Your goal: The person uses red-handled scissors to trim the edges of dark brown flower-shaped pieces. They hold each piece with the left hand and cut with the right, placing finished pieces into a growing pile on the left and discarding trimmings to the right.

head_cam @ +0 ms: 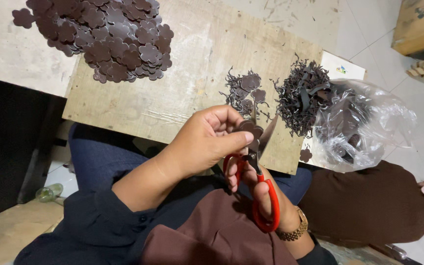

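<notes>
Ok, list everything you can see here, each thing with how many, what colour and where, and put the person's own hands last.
flower-shaped cutouts: a large pile, too many to count, dark brown, far left of the board
wooden board: one, pale, across the lap
trimmed flower pieces: a few, dark brown, middle of the board
scrap trimmings: one heap, dark brown, right edge of the board
plastic bag: one, clear, right of the board, dark pieces inside
scissors: one pair, red handles
flower piece being cut: one, dark brown, at the scissor blades
wristwatch: one, gold, on the right wrist
left hand: pinches the flower piece
right hand: fingers through the scissor handles
</notes>
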